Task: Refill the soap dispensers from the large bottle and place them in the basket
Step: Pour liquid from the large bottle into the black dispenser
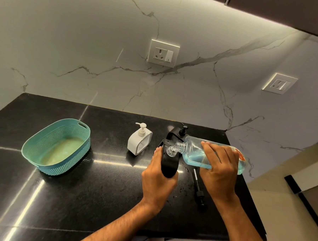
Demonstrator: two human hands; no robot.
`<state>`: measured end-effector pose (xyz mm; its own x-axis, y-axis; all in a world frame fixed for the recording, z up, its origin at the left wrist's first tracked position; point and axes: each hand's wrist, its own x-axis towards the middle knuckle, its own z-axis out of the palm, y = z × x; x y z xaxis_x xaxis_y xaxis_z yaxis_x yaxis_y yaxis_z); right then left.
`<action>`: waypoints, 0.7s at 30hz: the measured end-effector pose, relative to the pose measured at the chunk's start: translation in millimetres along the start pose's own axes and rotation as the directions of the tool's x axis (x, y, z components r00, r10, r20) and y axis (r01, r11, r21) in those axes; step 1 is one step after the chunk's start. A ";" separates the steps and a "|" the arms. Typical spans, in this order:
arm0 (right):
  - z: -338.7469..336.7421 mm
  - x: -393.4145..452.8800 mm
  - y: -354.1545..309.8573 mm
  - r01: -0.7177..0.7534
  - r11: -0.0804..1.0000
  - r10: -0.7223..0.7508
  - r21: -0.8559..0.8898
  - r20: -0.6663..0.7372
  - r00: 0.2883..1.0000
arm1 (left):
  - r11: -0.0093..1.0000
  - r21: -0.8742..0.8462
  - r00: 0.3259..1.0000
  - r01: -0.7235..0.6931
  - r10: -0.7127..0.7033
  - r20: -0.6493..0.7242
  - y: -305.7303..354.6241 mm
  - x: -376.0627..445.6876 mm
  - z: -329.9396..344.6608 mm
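Note:
My left hand (156,177) grips a black soap dispenser (168,164) with its pump removed, standing on the dark counter. My right hand (219,163) holds the large clear bottle (193,152) of blue liquid tipped on its side, its open neck at the dispenser's top opening. A second black dispenser (179,133) with its pump on stands just behind. A white dispenser (139,140) with a pump stands to the left. The teal basket (41,162) sits at the far left with nothing in it.
A loose black pump with its tube (199,187) lies on the counter between my forearms. The counter's right edge (250,195) drops off close to my right wrist. Marble wall with two sockets (163,53) rises behind.

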<state>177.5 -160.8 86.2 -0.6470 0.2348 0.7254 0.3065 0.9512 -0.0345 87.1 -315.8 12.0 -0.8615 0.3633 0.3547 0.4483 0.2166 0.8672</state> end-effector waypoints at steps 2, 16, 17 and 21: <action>-0.4 0.4 0.2 0.001 1.000 -0.001 -0.002 0.001 1.000 | 1.000 -0.003 1.000 0.006 -0.006 -0.001 0.1 0.2 -0.6; -2.1 1.1 0.3 -0.004 1.000 0.004 -0.011 0.007 1.000 | 1.000 0.000 1.000 0.008 -0.008 0.005 -0.5 0.6 -0.1; -2.4 1.4 -0.1 -0.003 1.000 0.003 -0.011 0.005 1.000 | 1.000 0.002 1.000 0.010 -0.010 0.002 -0.4 0.6 0.0; -3.8 1.2 -0.6 -0.003 1.000 0.003 -0.004 0.002 1.000 | 1.000 -0.006 1.000 0.013 -0.013 0.004 0.1 0.1 -0.3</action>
<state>179.1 -161.8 89.7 -0.6476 0.2380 0.7239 0.3113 0.9497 -0.0338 87.0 -315.9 12.2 -0.8662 0.3645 0.3419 0.4358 0.2163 0.8737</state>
